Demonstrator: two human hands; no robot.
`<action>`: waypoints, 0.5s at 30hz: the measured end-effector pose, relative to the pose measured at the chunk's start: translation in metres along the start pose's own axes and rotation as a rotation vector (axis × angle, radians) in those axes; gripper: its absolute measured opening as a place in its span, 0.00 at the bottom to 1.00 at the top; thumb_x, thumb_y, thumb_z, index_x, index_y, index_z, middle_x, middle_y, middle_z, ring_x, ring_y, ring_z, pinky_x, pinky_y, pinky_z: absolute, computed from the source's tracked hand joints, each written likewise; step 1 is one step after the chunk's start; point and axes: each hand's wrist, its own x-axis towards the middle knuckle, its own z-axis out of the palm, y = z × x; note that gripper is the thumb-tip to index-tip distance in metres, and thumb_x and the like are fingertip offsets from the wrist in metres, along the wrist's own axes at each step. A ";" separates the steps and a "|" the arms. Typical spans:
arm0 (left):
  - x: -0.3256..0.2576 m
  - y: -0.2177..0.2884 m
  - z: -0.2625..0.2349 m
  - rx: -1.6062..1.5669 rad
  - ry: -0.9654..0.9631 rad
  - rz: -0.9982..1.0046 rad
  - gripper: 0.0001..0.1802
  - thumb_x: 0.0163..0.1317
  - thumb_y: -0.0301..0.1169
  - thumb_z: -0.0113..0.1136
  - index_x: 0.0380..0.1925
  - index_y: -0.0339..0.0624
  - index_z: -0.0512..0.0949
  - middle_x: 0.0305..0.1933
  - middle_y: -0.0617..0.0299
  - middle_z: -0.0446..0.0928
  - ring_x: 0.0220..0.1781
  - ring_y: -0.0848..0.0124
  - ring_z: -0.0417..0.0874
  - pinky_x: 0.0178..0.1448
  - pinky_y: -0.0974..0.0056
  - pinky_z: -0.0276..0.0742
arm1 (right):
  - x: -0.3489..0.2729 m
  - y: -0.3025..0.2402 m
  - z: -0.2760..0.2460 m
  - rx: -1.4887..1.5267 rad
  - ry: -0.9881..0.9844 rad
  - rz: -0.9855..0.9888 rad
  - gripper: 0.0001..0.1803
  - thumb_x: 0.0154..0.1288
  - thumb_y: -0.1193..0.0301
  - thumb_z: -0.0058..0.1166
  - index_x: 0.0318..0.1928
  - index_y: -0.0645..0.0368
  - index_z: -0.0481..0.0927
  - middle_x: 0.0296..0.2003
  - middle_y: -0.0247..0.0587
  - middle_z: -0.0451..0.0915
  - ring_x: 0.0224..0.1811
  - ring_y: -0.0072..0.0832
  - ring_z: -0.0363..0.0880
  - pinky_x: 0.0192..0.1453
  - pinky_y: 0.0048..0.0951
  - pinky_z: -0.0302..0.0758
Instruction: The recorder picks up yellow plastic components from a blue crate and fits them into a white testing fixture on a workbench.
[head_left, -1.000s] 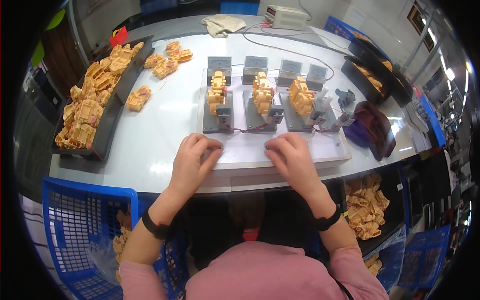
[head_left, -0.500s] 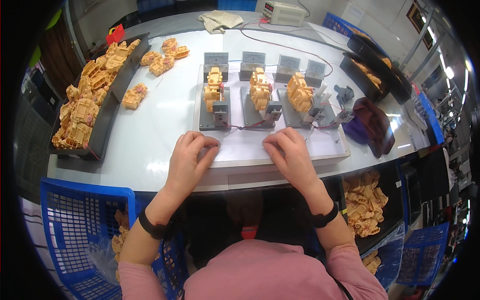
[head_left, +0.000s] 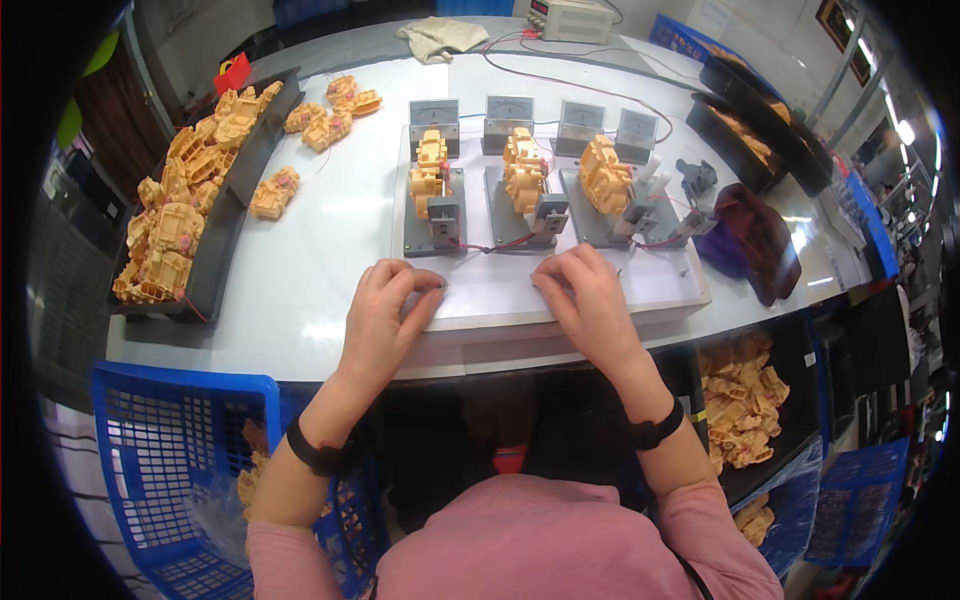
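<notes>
My left hand (head_left: 388, 308) and my right hand (head_left: 588, 300) rest at the front of a white board (head_left: 480, 308), some way apart. Thumb and forefinger of each are pinched together; anything between the fingertips is hidden or too small to name. Beyond them, on the board, stand three grey test fixtures, each bearing a yellow plastic part: the left part (head_left: 430, 180), the middle part (head_left: 523, 172) and the right part (head_left: 606, 178). Behind these are several analogue meters (head_left: 509, 113). Red and dark wires (head_left: 485, 249) run along the fixtures' front, just past my fingers.
On the left a long black tray (head_left: 232, 205) is heaped with yellow parts; several more parts (head_left: 275, 193) lie beside it. A dark cloth (head_left: 770, 245) lies at right. Below the table edge are a blue basket (head_left: 180, 372) and a box of yellow parts (head_left: 742, 405). A power supply (head_left: 572, 20) stands behind.
The whole view has shifted slightly to one side. Both hands keep the same pinched pose at the board's front, with no clear movement of the parts or fixtures.
</notes>
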 end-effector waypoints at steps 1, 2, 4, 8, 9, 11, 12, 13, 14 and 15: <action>0.000 0.000 0.000 -0.008 -0.001 -0.006 0.06 0.64 0.26 0.64 0.39 0.39 0.83 0.39 0.57 0.76 0.41 0.65 0.76 0.45 0.65 0.72 | 0.000 0.000 0.000 0.013 0.006 -0.003 0.03 0.65 0.73 0.63 0.37 0.58 0.82 0.36 0.40 0.78 0.41 0.41 0.77 0.48 0.39 0.71; 0.000 0.000 0.000 0.000 -0.008 0.000 0.06 0.64 0.26 0.64 0.39 0.39 0.83 0.39 0.57 0.76 0.41 0.65 0.76 0.45 0.65 0.72 | 0.000 0.000 0.000 0.026 0.004 0.001 0.04 0.65 0.72 0.63 0.37 0.58 0.82 0.36 0.39 0.78 0.41 0.41 0.77 0.48 0.39 0.71; 0.000 0.000 0.000 -0.019 -0.007 -0.016 0.06 0.64 0.27 0.64 0.40 0.39 0.83 0.40 0.58 0.76 0.40 0.66 0.76 0.43 0.66 0.72 | -0.001 0.000 -0.001 0.045 0.012 0.011 0.04 0.64 0.72 0.63 0.37 0.57 0.82 0.36 0.39 0.78 0.41 0.41 0.77 0.48 0.39 0.71; 0.001 0.002 0.001 -0.005 -0.008 -0.007 0.06 0.65 0.27 0.64 0.40 0.39 0.83 0.40 0.59 0.75 0.38 0.68 0.75 0.42 0.67 0.71 | -0.002 0.001 -0.003 0.026 0.020 -0.021 0.05 0.64 0.74 0.64 0.39 0.61 0.83 0.36 0.42 0.78 0.40 0.39 0.79 0.45 0.36 0.76; 0.001 0.003 0.001 -0.028 -0.008 -0.052 0.06 0.64 0.27 0.65 0.40 0.39 0.83 0.40 0.58 0.76 0.42 0.64 0.76 0.47 0.64 0.72 | -0.003 0.001 -0.004 0.013 0.031 -0.039 0.05 0.64 0.73 0.65 0.39 0.60 0.83 0.36 0.41 0.78 0.39 0.39 0.79 0.45 0.36 0.76; 0.000 0.005 0.001 -0.048 -0.011 -0.096 0.07 0.63 0.28 0.67 0.39 0.39 0.84 0.40 0.56 0.76 0.46 0.60 0.78 0.52 0.60 0.73 | -0.003 0.001 -0.004 0.025 0.029 -0.028 0.05 0.64 0.73 0.65 0.38 0.60 0.83 0.35 0.41 0.78 0.39 0.39 0.79 0.45 0.36 0.76; 0.000 0.005 0.001 -0.057 -0.016 -0.110 0.07 0.63 0.28 0.66 0.39 0.39 0.84 0.40 0.57 0.76 0.46 0.61 0.78 0.52 0.61 0.73 | -0.003 0.001 -0.003 0.029 0.029 -0.024 0.06 0.63 0.73 0.65 0.38 0.60 0.83 0.35 0.41 0.78 0.39 0.39 0.79 0.45 0.36 0.75; 0.000 0.006 0.000 -0.064 -0.023 -0.135 0.06 0.63 0.28 0.66 0.39 0.39 0.84 0.40 0.57 0.76 0.46 0.61 0.78 0.51 0.61 0.72 | -0.003 0.001 -0.003 0.035 0.027 -0.021 0.06 0.63 0.73 0.65 0.38 0.60 0.83 0.35 0.41 0.78 0.39 0.39 0.79 0.45 0.36 0.75; 0.000 0.006 0.000 -0.062 -0.020 -0.124 0.06 0.63 0.28 0.66 0.39 0.39 0.84 0.40 0.57 0.76 0.46 0.61 0.78 0.51 0.61 0.72 | -0.003 0.001 -0.003 0.021 0.033 -0.029 0.06 0.63 0.73 0.65 0.38 0.60 0.83 0.35 0.41 0.78 0.39 0.39 0.79 0.45 0.36 0.75; 0.000 0.006 0.000 -0.074 -0.017 -0.123 0.07 0.63 0.27 0.66 0.40 0.39 0.84 0.40 0.57 0.76 0.46 0.62 0.78 0.51 0.61 0.73 | -0.003 0.001 -0.002 0.001 0.042 -0.035 0.06 0.63 0.73 0.66 0.38 0.60 0.83 0.34 0.40 0.78 0.38 0.39 0.79 0.45 0.36 0.75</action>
